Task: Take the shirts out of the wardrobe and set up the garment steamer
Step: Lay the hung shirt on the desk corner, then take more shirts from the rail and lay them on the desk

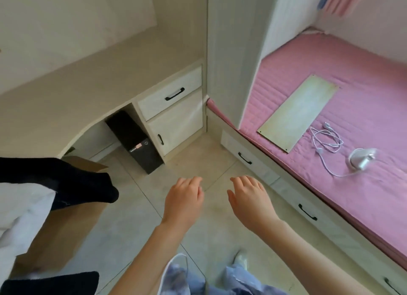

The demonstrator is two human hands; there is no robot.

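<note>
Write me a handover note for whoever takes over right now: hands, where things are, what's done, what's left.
Left hand and right hand: both open, holding nothing, above the floor.
Steamer lies on the pink bed, its white cord loose beside it, next to a board.
Dark and white clothes are piled at the left over a cardboard box.
Done, apparently: clothes out.
Left: set up the steamer; no plug socket is in view.
</note>
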